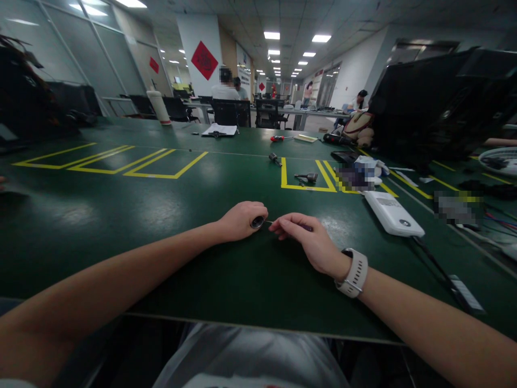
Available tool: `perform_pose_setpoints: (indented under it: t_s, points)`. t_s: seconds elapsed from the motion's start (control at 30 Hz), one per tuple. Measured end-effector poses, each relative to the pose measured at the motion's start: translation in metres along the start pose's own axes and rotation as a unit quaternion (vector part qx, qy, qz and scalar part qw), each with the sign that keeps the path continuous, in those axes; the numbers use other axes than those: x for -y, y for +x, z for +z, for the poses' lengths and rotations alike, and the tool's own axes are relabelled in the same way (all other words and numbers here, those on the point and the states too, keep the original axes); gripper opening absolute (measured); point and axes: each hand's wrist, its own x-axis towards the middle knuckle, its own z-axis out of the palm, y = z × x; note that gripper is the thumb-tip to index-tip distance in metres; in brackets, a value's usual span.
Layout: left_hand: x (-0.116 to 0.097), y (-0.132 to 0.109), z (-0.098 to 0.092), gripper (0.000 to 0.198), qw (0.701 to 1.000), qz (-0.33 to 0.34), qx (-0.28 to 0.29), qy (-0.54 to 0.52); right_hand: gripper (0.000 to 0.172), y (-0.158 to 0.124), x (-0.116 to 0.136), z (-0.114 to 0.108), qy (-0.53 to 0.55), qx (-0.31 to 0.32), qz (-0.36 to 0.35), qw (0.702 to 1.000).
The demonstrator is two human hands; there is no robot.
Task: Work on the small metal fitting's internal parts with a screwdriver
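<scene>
**Two hands hold a small tool between them on a green table**

Seen from a head camera looking down and forward, two bare forearms reach over a dark green table (121,215). The hands meet near the middle of the view, resting on the table top.

The left hand (242,221) is curled into a loose fist around a small dark tool (257,222). Only the tool's round, shiny end shows, poking out of the thumb side of the fist toward the right. From that end a thin shaft (270,221), pale and very fine, runs almost level, left to right, across the short gap between the hands. The right hand (311,242) lies palm down with its fingers (285,223) drawn together, pinching the shaft's far end. So the long axis lies sideways across the body, with the bulk of the tool in the left hand and the tip at the right. A white wristwatch (353,272) sits on the right wrist.

Most of the tool is hidden inside the fist, and the shaft's tip is covered by the fingertips, so I cannot tell what kind of tool it is.

Further off to the right, well apart from the hands, are a white boxy device (393,214) and two loose screwdrivers (307,177) near yellow tape lines (285,172). Some items to the right are blurred out.
</scene>
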Motion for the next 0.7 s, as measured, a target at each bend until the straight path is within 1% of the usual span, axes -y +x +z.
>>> perform_pose_setpoints:
  t_s: [0.07, 0.1, 0.27, 0.37, 0.47, 0.6, 0.7]
  points:
    - [-0.0008, 0.0001, -0.0005, 0.004, 1.000, -0.001, 0.003, 0.013, 0.018, -0.0006, -0.0003, 0.0007, -0.036, 0.009, -0.017, 0.999]
    - [-0.0013, 0.0001, -0.0009, 0.005, 1.000, -0.001, 0.007, 0.020, 0.018, -0.0003, -0.0009, 0.0002, -0.035, 0.013, -0.018, 0.999]
    - [-0.0038, 0.0005, -0.0032, 0.006, 0.999, -0.016, 0.018, 0.029, 0.018, 0.0025, -0.0044, -0.0047, 0.050, 0.000, 0.002, 0.999]
    - [-0.0034, 0.0011, -0.0034, 0.005, 0.999, -0.026, 0.018, 0.025, 0.018, 0.0018, -0.0029, -0.0052, 0.067, -0.004, 0.009, 0.998]
    - [-0.0023, 0.0015, -0.0029, 0.004, 0.999, -0.034, 0.020, 0.023, 0.018, 0.0001, -0.0012, -0.0038, 0.058, -0.008, 0.007, 0.998]
    - [-0.0021, 0.0013, -0.0025, 0.004, 0.999, -0.032, 0.019, 0.022, 0.019, -0.0005, -0.0023, -0.0023, 0.016, -0.026, -0.021, 0.999]
    - [-0.0021, 0.0008, -0.0022, 0.005, 1.000, -0.018, 0.015, 0.020, 0.018, 0.0007, -0.0037, -0.0018, -0.012, -0.013, -0.015, 1.000]
